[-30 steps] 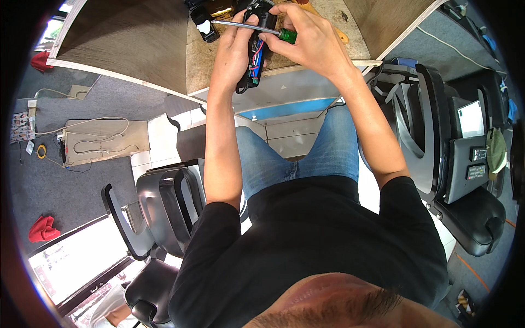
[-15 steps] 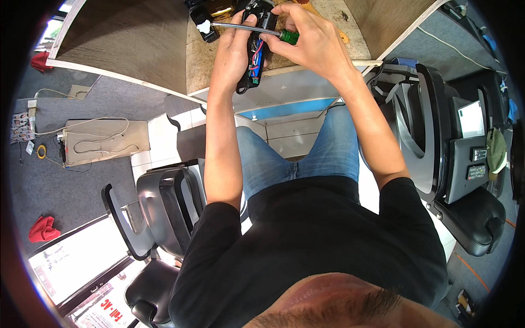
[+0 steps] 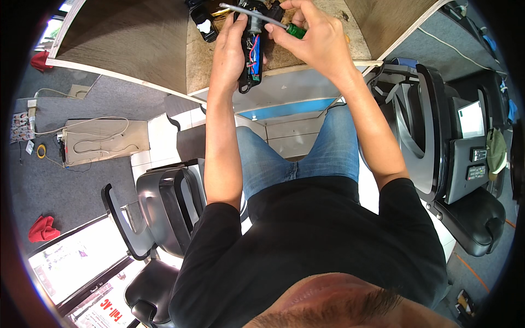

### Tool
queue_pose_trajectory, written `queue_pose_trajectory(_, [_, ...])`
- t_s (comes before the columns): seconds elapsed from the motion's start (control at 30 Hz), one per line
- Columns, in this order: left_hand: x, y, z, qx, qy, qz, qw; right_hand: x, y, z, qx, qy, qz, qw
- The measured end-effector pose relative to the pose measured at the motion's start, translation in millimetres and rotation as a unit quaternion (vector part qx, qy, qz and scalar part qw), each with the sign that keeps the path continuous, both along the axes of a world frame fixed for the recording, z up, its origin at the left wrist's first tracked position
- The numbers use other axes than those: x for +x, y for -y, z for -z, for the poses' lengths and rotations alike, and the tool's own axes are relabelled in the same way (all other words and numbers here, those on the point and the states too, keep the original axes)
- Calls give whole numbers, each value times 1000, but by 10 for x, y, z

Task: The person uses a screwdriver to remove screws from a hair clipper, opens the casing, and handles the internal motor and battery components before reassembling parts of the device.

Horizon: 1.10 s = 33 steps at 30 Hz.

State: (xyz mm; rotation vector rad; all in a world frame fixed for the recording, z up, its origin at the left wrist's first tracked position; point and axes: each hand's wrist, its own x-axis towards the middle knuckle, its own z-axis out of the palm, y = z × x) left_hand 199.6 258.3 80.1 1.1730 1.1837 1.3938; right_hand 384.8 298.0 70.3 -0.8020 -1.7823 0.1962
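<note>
Now the right hand (image 3: pixel 320 35), gripping a green-handled screwdriver (image 3: pixel 296 30), seems to have drawn a black piece (image 3: pixel 274 11) aside, baring a silver cylinder (image 3: pixel 255 23) in the device (image 3: pixel 244 79) the left hand (image 3: pixel 228 52) grips, top centre of the frame.

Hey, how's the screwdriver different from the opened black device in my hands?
The screwdriver has a green handle and metal shaft; the opened black device shows a blue part and wires inside. The screwdriver slants crosswise, while the device runs lengthwise toward you. Your right hand holds the screwdriver; your left hand holds the device. Both are elongated.
</note>
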Motion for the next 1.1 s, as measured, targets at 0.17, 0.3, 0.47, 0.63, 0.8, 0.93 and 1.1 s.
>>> queue_pose_trajectory(0.17, [-37,-32,28,10,23,15,1000,36,22,-144,-158,-3,16,987])
queue_pose_trajectory(0.3, [-132,-80,94,20,70,50,996,44,-82,-75,-159,30,62,985])
queue_pose_trajectory(0.47, [-211,-92,146,37,120,100,987,6,-122,-12,-204,44,90,974])
queue_pose_trajectory(0.63, [-194,-64,118,43,117,94,988,3,-204,78,-157,55,91,982])
queue_pose_trajectory(0.8, [-192,-90,116,58,119,99,986,-36,-237,77,-150,162,111,969])
queue_pose_trajectory(0.93, [-141,-34,58,50,82,82,992,-12,-206,29,-162,185,98,964])
queue_pose_trajectory(1.1, [-144,-40,61,57,83,86,991,-11,48,-251,-71,27,-57,995])
